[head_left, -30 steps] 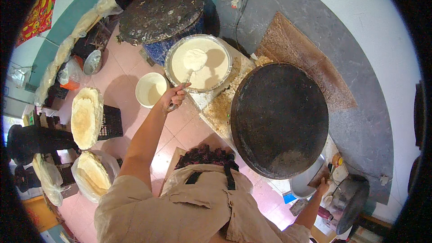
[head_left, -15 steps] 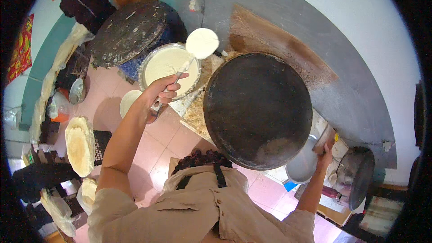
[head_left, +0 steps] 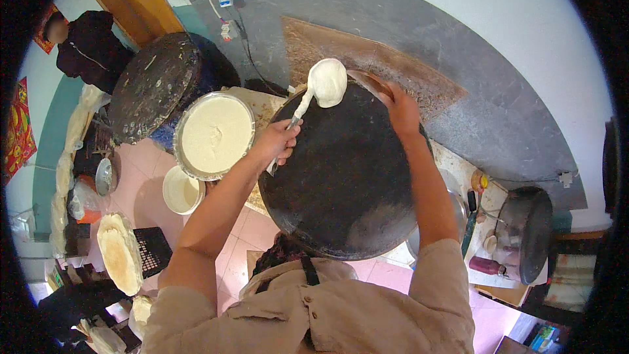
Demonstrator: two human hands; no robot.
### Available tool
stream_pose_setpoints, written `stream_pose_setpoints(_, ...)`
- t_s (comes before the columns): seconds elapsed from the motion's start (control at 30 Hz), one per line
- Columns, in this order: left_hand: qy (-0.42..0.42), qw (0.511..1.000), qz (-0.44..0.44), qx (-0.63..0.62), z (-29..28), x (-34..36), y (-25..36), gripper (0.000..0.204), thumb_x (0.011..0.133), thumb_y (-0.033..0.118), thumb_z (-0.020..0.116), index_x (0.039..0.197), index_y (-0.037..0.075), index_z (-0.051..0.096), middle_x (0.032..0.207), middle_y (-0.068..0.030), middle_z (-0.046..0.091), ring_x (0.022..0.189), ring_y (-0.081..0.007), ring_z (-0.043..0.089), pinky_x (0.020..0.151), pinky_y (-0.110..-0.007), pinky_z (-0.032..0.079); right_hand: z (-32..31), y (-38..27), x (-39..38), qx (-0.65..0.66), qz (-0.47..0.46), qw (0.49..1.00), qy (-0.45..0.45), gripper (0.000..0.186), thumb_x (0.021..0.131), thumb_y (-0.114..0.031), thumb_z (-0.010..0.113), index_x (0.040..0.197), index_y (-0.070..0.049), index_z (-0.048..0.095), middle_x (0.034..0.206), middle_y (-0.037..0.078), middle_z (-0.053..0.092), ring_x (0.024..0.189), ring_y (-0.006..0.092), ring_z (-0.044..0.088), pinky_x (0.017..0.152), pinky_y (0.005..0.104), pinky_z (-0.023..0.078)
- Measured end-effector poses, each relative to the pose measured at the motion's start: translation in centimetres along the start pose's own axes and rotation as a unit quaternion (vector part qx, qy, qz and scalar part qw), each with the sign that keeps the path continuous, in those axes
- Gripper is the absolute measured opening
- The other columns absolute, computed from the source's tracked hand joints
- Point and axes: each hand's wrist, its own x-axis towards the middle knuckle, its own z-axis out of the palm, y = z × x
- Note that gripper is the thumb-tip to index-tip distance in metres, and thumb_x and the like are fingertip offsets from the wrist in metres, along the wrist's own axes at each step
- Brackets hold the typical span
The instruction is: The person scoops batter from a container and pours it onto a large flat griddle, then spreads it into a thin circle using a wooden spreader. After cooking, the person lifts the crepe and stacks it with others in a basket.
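Note:
My left hand (head_left: 278, 144) grips the metal handle of a ladle heaped with cream-white batter (head_left: 327, 82), held over the back part of a large round black griddle (head_left: 337, 190). At that griddle's back rim my right hand (head_left: 400, 105) holds a flat brownish scraper (head_left: 368, 82), its blade partly hidden behind the batter. A metal-rimmed basin of batter (head_left: 213, 131) stands left of the griddle, with an empty-looking cream bucket (head_left: 183, 191) just below it.
Another person (head_left: 92, 49) in dark clothing stands at the back left beside a lidded blue drum (head_left: 147, 92). Pale flatbreads (head_left: 119, 252) lie stacked at left. A side counter at right holds a dark round pan (head_left: 524, 229), utensils and a maroon flask (head_left: 483, 265).
My left hand has lifted the loaded ladle out of the basin and carried it right, over the griddle. My right hand has brought the scraper from the right-side metal bowl up to the back rim.

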Motion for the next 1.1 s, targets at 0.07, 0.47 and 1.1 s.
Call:
stream_pose_setpoints(0.07,0.024,0.999,0.002,0.025,0.8,0.3,-0.5,0.029,0.096,0.023,0.048,0.121,0.01,0.048,0.062,0.0025,0.037,0.037,-0.0077,0.032,0.033,-0.026,0.03,1.7,-0.4,1.3,-0.014,-0.018,1.0,0.018,0.023,0.086,-0.027,0.061,0.103,-0.014,0.054,0.081,0.016,0.065,0.073,0.0388,0.062,0.06,0.0474,0.048)
stream_pose_setpoints(0.47,0.058,0.996,0.03,0.067,0.4,1.0,-2.0,0.034,0.094,0.022,0.049,0.125,0.008,0.046,0.06,0.002,0.038,0.036,-0.0075,0.035,0.031,-0.026,0.03,3.3,2.2,1.0,-0.001,-0.049,0.997,0.067,0.023,0.087,-0.029,0.059,0.106,-0.016,0.056,0.08,0.014,0.065,0.073,0.0331,0.064,0.06,0.0424,0.049)
stream_pose_setpoints(1.1,0.029,0.992,0.086,0.083,0.9,-0.6,-1.8,0.038,0.095,0.019,0.047,0.132,0.009,0.042,0.059,0.0033,0.035,0.036,-0.0069,0.035,0.031,-0.024,0.031,3.9,0.2,-0.5,0.054,-0.091,0.994,-0.023,0.02,0.085,-0.025,0.062,0.103,-0.017,0.059,0.087,0.009,0.066,0.076,0.0317,0.064,0.061,0.0389,0.051)
